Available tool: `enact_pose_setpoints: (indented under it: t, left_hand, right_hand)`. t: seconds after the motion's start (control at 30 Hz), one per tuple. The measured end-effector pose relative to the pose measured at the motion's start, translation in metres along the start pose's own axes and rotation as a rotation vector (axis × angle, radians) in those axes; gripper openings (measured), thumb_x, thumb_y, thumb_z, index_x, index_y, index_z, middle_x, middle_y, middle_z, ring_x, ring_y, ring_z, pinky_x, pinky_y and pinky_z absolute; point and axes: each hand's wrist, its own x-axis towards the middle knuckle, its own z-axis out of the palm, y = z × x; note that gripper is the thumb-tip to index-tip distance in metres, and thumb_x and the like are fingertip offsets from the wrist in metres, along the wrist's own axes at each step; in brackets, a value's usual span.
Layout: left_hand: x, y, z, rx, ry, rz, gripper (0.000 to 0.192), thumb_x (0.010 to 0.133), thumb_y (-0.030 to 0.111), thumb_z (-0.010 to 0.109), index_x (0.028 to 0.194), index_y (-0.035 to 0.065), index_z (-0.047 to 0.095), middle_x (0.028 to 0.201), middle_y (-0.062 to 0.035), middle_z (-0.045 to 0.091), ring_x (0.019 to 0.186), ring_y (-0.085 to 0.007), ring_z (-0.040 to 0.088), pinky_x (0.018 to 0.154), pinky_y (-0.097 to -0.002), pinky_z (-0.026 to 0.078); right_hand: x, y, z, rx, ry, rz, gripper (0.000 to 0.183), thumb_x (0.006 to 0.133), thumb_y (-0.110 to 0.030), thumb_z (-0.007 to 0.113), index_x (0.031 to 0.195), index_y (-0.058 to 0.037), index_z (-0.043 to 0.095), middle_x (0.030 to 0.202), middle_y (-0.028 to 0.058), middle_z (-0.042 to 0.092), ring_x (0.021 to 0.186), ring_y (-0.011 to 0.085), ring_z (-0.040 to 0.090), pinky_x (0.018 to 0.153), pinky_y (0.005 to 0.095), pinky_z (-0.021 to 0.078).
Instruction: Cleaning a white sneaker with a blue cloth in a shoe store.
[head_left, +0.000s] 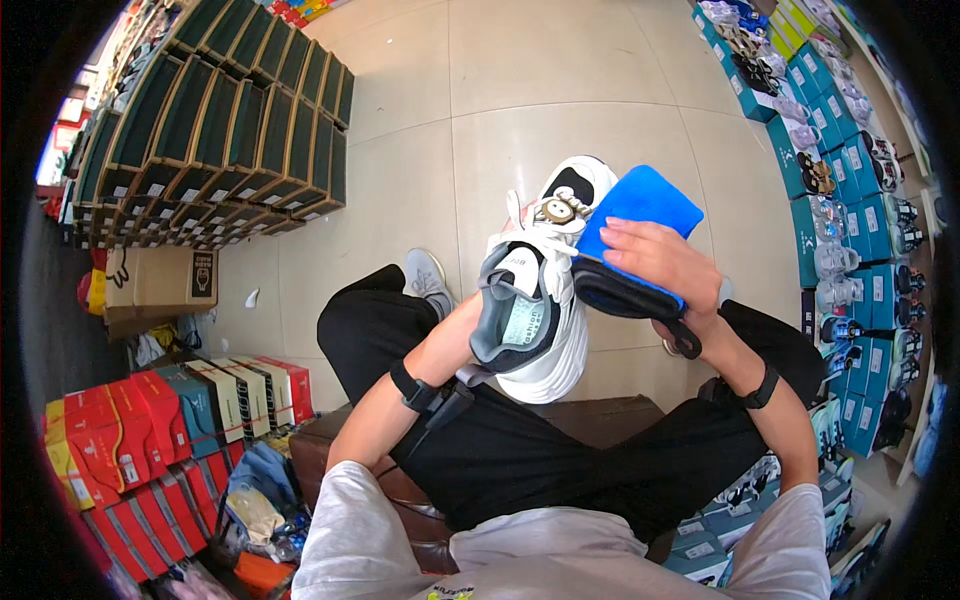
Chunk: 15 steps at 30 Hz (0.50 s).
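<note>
A white lace-up sneaker (562, 337) with a grey collar lining and a round brown-and-white ornament on its laces is held up before me. My left hand (480, 300) reaches into or behind the shoe at its collar; its fingers are hidden by the shoe. In my right hand (660, 262) is a blue cloth-faced pad (641, 199) with a black padded back and a black loop. The pad lies against the right side of the sneaker, near the laces. The fingers of my right hand spread over its blue face.
Stacked dark green shoe boxes (247, 127) stand at upper left, with a cardboard carton (161, 281) below. Red shoe boxes (127, 435) are piled at lower left. Teal boxes (870, 217) with displayed shoes line the right. A brown seat (322, 450) is under me.
</note>
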Motion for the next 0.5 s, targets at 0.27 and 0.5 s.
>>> enact_pose_setpoints:
  t: [0.27,0.5]
  left_hand:
    - [-0.001,0.001,-0.006,-0.022,-0.010,0.006,0.072,0.112,0.064,0.050,0.153,0.0055,0.060,0.138,-0.0177,0.073,0.121,-0.0293,0.075,0.100,-0.0480,0.065]
    - [0.024,0.006,-0.010,-0.046,0.003,0.050,0.061,0.113,0.057,0.052,0.140,0.0054,0.068,0.119,-0.0134,0.080,0.098,-0.0251,0.081,0.082,-0.0399,0.068]
  right_hand:
    - [0.000,-0.008,-0.003,0.066,-0.122,-0.158,0.030,0.104,-0.015,0.060,0.122,0.0018,0.078,0.128,0.0190,0.080,0.125,0.0387,0.075,0.103,0.0479,0.0595]
    - [0.006,0.010,-0.008,-0.126,-0.029,-0.043,0.029,0.097,-0.010,0.067,0.120,0.0021,0.079,0.128,0.0185,0.080,0.124,0.0380,0.076,0.105,0.0477,0.0588]
